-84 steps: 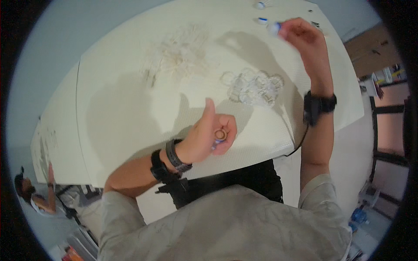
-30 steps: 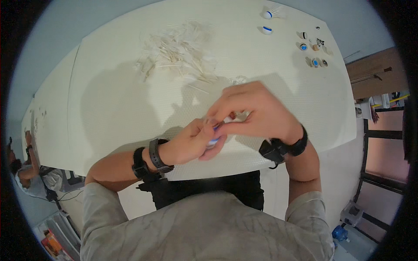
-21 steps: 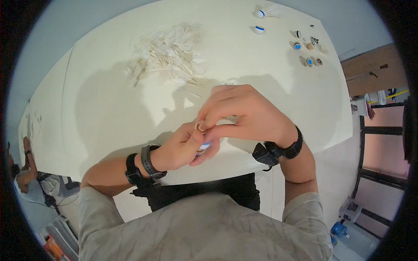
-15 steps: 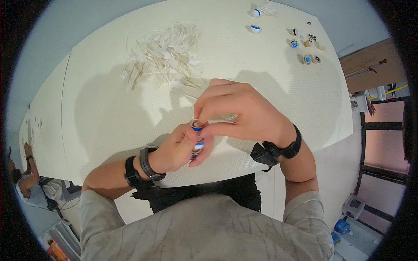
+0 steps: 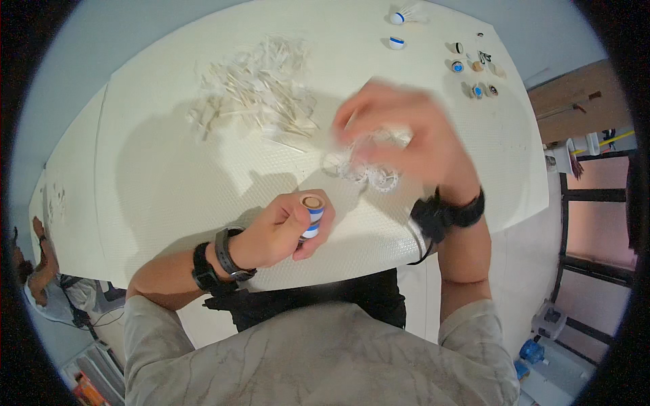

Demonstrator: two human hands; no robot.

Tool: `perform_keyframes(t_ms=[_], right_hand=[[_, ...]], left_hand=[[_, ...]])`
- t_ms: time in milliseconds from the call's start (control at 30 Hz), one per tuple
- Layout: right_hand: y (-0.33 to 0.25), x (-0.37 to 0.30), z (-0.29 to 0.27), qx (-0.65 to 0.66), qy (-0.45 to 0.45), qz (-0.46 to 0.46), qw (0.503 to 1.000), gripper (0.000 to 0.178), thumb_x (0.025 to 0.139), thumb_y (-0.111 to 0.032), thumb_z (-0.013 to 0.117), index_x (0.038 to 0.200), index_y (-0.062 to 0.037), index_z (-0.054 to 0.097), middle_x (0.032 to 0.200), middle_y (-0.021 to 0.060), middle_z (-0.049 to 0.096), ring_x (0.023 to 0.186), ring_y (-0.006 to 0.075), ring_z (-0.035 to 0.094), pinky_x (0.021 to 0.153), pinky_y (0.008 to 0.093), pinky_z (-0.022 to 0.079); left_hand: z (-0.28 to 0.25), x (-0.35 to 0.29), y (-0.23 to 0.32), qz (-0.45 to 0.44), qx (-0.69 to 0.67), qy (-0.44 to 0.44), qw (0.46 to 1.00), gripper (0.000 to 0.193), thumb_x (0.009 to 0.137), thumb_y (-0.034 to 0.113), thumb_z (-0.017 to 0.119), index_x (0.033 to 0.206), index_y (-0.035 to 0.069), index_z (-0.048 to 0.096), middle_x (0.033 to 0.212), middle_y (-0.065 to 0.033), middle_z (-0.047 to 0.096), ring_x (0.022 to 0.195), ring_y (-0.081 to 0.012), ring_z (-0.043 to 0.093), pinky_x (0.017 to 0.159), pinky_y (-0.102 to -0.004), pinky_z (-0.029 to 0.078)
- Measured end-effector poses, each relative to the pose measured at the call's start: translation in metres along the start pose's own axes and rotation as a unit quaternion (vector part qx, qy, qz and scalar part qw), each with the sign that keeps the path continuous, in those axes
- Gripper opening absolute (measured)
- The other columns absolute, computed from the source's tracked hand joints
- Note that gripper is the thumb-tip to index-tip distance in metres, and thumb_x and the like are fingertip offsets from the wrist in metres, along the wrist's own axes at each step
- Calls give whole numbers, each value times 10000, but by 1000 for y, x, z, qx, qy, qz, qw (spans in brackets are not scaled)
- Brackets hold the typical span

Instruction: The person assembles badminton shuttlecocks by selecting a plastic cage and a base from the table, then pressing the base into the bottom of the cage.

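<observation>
A short stack of shuttlecock cork bases (image 5: 312,204), white with blue bands, stands upright in my left hand (image 5: 274,230), whose fingers and thumb wrap round it. The top base shows a brown, hollowed end. Further right and away from me, my right hand (image 5: 409,132) is smeared by motion over several white lattice rings (image 5: 384,177) on the table. A thin pale sliver shows near its fingertips, too blurred to name. Beyond my left hand lies a loose heap of white feathers (image 5: 257,88).
At the far edge of the white table (image 5: 156,101) lie a feathered shuttlecock (image 5: 399,18) and a single cork base (image 5: 397,43). Several small round pieces (image 5: 477,91) sit at the far right. Another person (image 5: 44,271) works at the far left.
My right hand has left the top of the cork stack and moved away and to the right, uncovering the lattice rings. My left hand keeps its hold, nearly still.
</observation>
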State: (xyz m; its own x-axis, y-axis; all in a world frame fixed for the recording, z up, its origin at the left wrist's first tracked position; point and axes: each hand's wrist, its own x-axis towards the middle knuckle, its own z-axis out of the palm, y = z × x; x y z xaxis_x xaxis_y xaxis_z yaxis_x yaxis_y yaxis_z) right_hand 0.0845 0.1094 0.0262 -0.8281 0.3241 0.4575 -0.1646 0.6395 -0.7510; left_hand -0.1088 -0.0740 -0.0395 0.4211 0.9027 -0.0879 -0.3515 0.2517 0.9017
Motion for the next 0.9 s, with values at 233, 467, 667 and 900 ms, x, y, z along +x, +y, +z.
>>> perform_keyframes(t_ms=[233, 467, 667, 900], right_hand=[[123, -35, -70, -348, 231, 120, 900, 484, 945, -257, 716, 1412, -194, 606, 1446, 85, 601, 1271, 287, 582, 1049, 391, 445], [135, -30, -61, -385, 164, 164, 893, 421, 945, -203, 704, 1359, -190, 634, 1380, 54, 643, 1262, 288, 589, 1013, 361, 469], [129, -28, -66, -300, 233, 193, 905, 234, 893, -154, 763, 1111, -78, 723, 1054, 57, 754, 989, 203, 695, 937, 333, 515], [118, -22, -68, -306, 308, 130, 891, 205, 864, -112, 792, 1049, -60, 721, 1029, 90, 753, 942, 169, 705, 840, 304, 561]], left_hand=[[2, 4, 0, -27, 7, -46, 999, 649, 1011, 668, 386, 853, 56, 532, 660, 4, 472, 529, -62, 407, 491, -228, 350], [-1, 2, -4, 7, 15, -63, 998, 639, 1024, 651, 379, 849, 53, 525, 665, -3, 470, 532, -70, 408, 494, -230, 351], [-1, 3, -3, 3, 17, -77, 997, 613, 1055, 607, 371, 846, 50, 520, 686, -8, 480, 531, -75, 413, 493, -233, 350], [-1, 3, -4, 9, 44, -70, 997, 528, 1107, 491, 372, 841, 57, 511, 633, -2, 483, 522, -72, 419, 493, -240, 356]])
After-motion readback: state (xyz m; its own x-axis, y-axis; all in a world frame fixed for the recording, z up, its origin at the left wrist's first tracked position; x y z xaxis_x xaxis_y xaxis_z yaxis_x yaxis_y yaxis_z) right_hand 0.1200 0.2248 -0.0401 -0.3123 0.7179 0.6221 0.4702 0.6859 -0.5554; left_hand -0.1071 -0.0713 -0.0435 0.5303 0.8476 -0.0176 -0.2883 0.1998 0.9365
